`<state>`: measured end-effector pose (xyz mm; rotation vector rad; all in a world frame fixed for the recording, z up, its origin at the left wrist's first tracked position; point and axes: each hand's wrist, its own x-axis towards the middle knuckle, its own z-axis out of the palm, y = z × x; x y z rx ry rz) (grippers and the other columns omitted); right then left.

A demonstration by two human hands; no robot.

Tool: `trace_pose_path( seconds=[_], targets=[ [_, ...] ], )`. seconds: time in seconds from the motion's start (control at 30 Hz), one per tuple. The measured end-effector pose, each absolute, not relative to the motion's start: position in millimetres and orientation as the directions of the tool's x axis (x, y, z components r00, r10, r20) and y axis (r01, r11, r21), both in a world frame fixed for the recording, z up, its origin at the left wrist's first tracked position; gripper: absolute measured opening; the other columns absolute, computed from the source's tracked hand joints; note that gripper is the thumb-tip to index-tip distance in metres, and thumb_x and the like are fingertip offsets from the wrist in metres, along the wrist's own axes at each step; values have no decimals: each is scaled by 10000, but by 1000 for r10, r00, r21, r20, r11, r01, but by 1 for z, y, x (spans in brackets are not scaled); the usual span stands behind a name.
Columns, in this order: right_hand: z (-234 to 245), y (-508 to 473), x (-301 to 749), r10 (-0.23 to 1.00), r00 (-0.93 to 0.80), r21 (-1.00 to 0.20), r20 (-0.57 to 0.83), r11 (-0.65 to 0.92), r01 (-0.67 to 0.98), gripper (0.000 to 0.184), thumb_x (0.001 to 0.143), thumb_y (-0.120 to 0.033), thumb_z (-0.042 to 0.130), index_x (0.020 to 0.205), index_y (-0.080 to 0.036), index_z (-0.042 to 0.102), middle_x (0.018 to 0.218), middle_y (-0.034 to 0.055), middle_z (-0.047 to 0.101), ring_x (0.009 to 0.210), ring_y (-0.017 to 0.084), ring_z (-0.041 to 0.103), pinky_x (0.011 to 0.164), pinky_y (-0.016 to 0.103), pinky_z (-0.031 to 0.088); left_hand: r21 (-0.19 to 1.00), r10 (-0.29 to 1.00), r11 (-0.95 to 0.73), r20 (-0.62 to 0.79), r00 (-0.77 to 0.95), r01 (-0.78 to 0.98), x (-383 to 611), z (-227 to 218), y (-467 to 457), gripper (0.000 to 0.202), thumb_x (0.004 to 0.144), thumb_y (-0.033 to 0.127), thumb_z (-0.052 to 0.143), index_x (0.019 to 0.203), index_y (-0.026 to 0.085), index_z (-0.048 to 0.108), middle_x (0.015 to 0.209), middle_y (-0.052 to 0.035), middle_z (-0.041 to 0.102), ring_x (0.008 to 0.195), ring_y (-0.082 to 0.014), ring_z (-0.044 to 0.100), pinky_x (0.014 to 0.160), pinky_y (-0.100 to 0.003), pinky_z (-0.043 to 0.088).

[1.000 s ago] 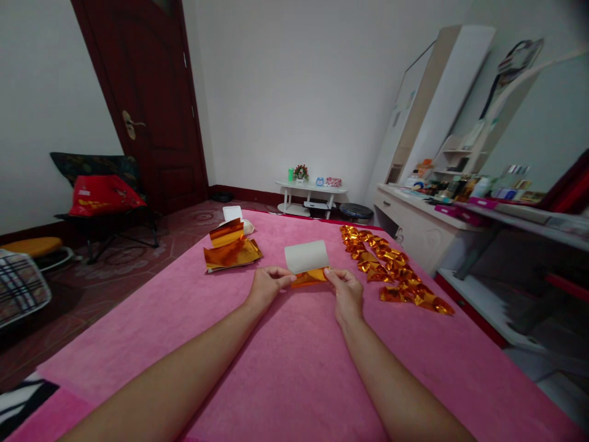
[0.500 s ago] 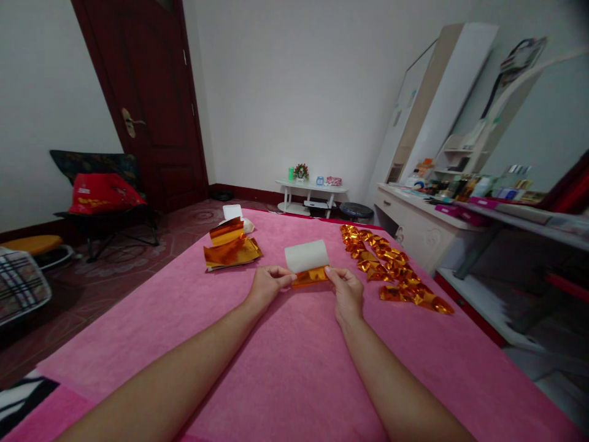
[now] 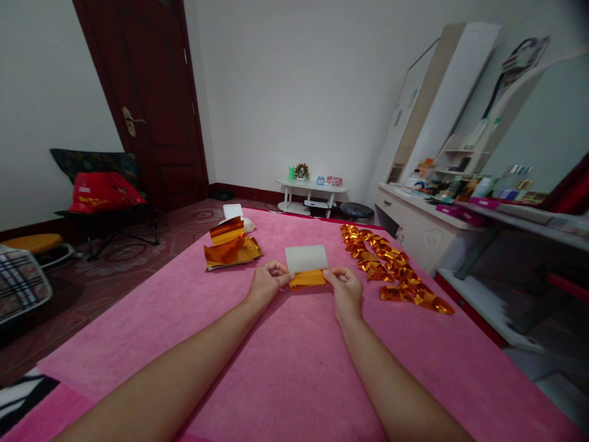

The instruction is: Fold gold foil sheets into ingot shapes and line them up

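A sheet of gold foil paper (image 3: 307, 268), white on its back, is held between both hands above the pink blanket (image 3: 285, 362). Its white side stands up facing me and its gold lower edge shows below. My left hand (image 3: 265, 283) pinches the left end and my right hand (image 3: 346, 291) pinches the right end. A stack of flat gold foil sheets (image 3: 231, 248) lies to the left of my hands. A row of several folded gold foil pieces (image 3: 393, 269) runs along the right side of the blanket.
A white box (image 3: 233, 213) sits behind the foil stack. To the right is a cluttered white dresser (image 3: 416, 224). A chair holding a red bag (image 3: 102, 193) is by the dark door (image 3: 151, 104), and a small white table (image 3: 309, 191) stands at the far wall.
The white flap of the sheet, curled back before, now stands flatter and lower. Both hands have shifted slightly up and stay pinched on its ends.
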<state>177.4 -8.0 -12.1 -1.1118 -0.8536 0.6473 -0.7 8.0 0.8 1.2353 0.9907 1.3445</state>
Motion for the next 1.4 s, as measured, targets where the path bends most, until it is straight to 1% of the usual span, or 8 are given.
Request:
trace_pose_path(
  seconds=[0.17,0.3,0.47,0.6,0.73,0.83,0.97,1.4],
  targets=[
    [-12,-7,180,825,485,-957,289,249,147,181,561,-277,695,651,-195,561,564,-35,607,536,151,583,520,237,444,974,976,-212,215,37,-73,-4,-8,17,280,556,279,765,685,139,560,486,41,567,392,-87,505,418,-181,382],
    [-11,-10,183,847,430,-925,314,170,340,79,576,-235,655,596,-207,584,558,-29,616,545,152,581,525,230,424,926,947,-322,319,46,199,-9,-18,26,156,647,230,668,753,143,592,566,21,605,461,-101,543,460,-187,390],
    [-7,-14,180,892,305,-658,332,-12,753,75,644,-193,606,679,-247,644,634,-38,670,595,140,602,516,211,361,733,921,-377,362,145,566,-12,-22,29,94,695,168,612,782,164,650,670,3,654,575,-115,574,534,-198,386],
    [-3,-17,176,924,252,-548,286,-58,835,141,703,-176,588,754,-269,681,705,-37,682,645,128,606,528,209,345,668,916,-386,363,174,637,-10,-13,20,120,678,114,614,732,190,689,741,-17,644,676,-141,564,623,-237,395],
    [1,-21,172,917,168,-420,361,-1,908,166,740,-168,586,772,-278,706,864,1,645,819,148,587,643,224,389,395,794,-527,543,272,752,-5,-2,11,220,681,95,617,810,234,729,1060,-66,590,957,-216,526,802,-324,387],
    [4,-25,169,924,113,-328,364,14,945,202,778,-169,566,821,-289,722,902,24,610,889,172,559,698,244,400,285,721,-657,506,473,698,-3,-1,13,183,692,104,615,772,216,735,971,-79,617,929,-226,534,788,-325,390],
    [8,-28,165,945,107,-283,309,-16,959,258,808,-148,512,815,-288,727,911,39,615,921,188,555,713,263,398,409,708,-706,424,564,579,-3,-9,21,244,716,58,539,752,191,741,780,-56,634,764,-168,564,699,-255,416],
    [3,-31,132,919,175,-170,353,-121,978,275,832,-315,522,1018,-119,577,1006,155,600,975,286,546,793,381,377,787,837,-508,356,415,350,-3,-22,30,189,643,94,622,741,187,754,804,-41,637,769,-152,573,719,-232,470]
  ],
)
